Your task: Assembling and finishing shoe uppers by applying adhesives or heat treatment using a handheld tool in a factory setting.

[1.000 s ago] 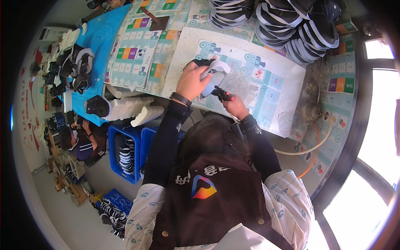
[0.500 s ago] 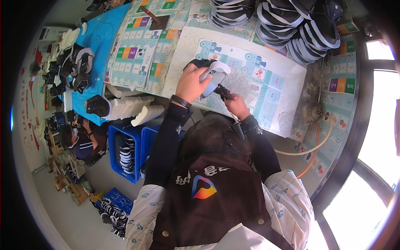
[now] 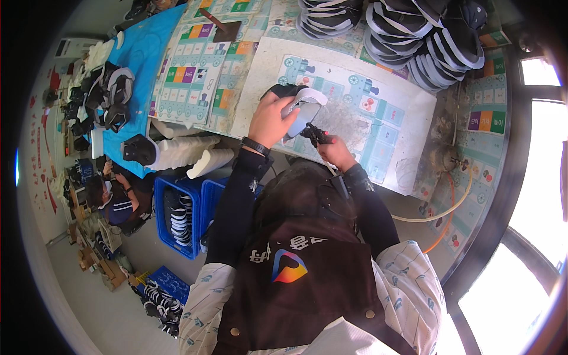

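Observation:
Above the near part of the white board [image 3: 408, 127] my left hand [image 3: 270, 123] grips a black shoe upper with a grey underside and pale rim [image 3: 305, 112], tilted so its grey face is toward the right. My right hand [image 3: 337, 154] is wrapped around a black spray gun [image 3: 315, 135] with red bits on it; its nozzle points at the grey face, close to its lower edge. I cannot tell whether the two touch. A pale hose runs down from the gun past my wrist.
Stacked black and grey shoe uppers [image 3: 393, 35] fill the table's far right. A flat brown plate with a stick [image 3: 226, 32] lies far left. More shoes [image 3: 118, 89] sit on a blue sheet. Blue crates [image 3: 176, 219] stand below. A co-worker [image 3: 121, 204] sits at left.
The spray gun and my right hand have shifted slightly left and down, the gun turning a little. My left hand holds the shoe upper almost still.

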{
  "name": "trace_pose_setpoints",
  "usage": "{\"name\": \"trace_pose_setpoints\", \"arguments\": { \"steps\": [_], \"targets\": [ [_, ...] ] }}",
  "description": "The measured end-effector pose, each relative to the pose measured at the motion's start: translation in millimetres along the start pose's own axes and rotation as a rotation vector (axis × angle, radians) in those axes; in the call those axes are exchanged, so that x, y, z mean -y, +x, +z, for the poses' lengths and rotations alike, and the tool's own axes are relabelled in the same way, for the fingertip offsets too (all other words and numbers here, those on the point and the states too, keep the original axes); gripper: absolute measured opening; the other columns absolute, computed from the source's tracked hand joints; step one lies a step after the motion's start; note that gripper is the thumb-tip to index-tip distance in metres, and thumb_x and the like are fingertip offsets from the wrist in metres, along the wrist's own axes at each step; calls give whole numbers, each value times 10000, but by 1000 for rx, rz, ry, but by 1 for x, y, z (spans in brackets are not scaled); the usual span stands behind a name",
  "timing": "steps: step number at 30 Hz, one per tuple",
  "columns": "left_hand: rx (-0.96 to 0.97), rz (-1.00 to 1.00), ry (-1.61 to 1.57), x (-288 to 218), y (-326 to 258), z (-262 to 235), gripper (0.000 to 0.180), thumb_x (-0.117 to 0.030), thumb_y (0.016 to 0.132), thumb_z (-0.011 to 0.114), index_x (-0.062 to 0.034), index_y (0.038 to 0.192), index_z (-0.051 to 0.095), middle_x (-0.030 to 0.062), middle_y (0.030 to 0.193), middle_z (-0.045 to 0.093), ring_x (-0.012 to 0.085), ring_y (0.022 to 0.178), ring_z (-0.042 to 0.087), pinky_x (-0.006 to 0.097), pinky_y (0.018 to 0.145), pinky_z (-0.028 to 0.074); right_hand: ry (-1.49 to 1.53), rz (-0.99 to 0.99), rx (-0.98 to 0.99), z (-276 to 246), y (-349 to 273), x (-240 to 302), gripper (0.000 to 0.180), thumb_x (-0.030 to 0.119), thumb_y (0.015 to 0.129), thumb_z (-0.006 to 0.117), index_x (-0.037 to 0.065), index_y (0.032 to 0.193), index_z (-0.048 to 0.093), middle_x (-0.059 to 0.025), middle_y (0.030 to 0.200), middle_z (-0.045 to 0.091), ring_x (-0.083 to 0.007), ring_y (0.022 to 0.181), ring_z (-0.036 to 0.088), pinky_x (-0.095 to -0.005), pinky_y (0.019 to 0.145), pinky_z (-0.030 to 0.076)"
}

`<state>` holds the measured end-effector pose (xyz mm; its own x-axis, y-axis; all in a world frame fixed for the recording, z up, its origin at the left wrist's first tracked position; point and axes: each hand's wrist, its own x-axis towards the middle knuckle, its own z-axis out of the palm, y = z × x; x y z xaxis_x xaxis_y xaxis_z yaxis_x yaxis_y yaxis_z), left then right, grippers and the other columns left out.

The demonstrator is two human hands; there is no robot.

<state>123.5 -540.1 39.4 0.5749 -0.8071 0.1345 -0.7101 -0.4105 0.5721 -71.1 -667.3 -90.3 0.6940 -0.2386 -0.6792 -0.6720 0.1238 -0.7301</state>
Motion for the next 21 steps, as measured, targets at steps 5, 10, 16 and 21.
{"name": "trace_pose_setpoints", "arguments": {
  "steps": [5,10,16,21],
  "targets": [
    [-2,-10,-9,0,0,0,346,-240,907,788,-53,1196,755,143,965,644,347,927,646,432,825,532,-245,-223,-371,3,1,-7,368,199,833,656,-16,1123,729,-327,952,704,-502,971,677,-521,879,536],
    [8,-19,0,-1,-1,3,346,-237,905,790,-48,1193,754,149,978,648,350,938,650,430,830,535,-263,-243,-304,1,7,-16,365,200,830,652,-24,1106,734,-327,950,705,-503,965,679,-526,874,537],
    [4,-10,8,-1,-2,2,345,-239,905,789,-47,1190,755,152,990,655,358,947,655,432,839,537,9,53,-67,-1,6,-14,302,206,824,654,-23,1008,724,-311,889,704,-520,907,671,-537,836,535],
    [17,-30,3,-2,-4,3,352,-244,904,789,-47,1193,753,154,993,659,362,954,660,435,846,539,-273,-240,-408,0,-1,-7,285,186,841,607,-7,1013,726,-329,927,700,-532,938,665,-567,857,519]
  ]
}}
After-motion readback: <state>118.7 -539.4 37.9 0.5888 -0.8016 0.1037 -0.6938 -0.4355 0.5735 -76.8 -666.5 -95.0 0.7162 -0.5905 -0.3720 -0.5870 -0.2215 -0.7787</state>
